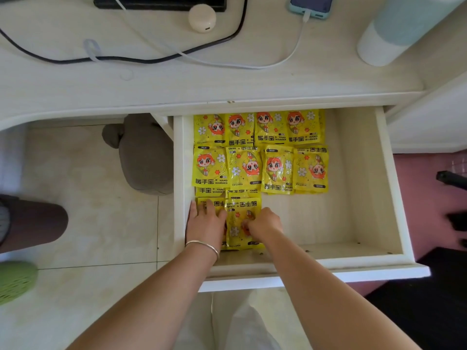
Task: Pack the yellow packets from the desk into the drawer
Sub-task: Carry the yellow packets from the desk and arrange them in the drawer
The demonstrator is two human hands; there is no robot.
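Left grip (206, 221) lies flat with straight fingers, pressing the corner packet (214, 203) down against the drawer's (394, 188) left wall. Right grip (264, 223) is curled, fingertips pinching the front packet (238, 215), which lies just beside the corner one with edges overlapping.

Step looks like seating this packet in the near row. Use the left as a stop, slide the front packet left until the edges butt, square it to the mid row (260, 170), press flat, then let go. Foil looks slick, so a hard push could skew the stacks.

Next slot is the bare floor to the right. Far row (257, 128) has four across. No yellow packets show on the tabletop (177, 82).
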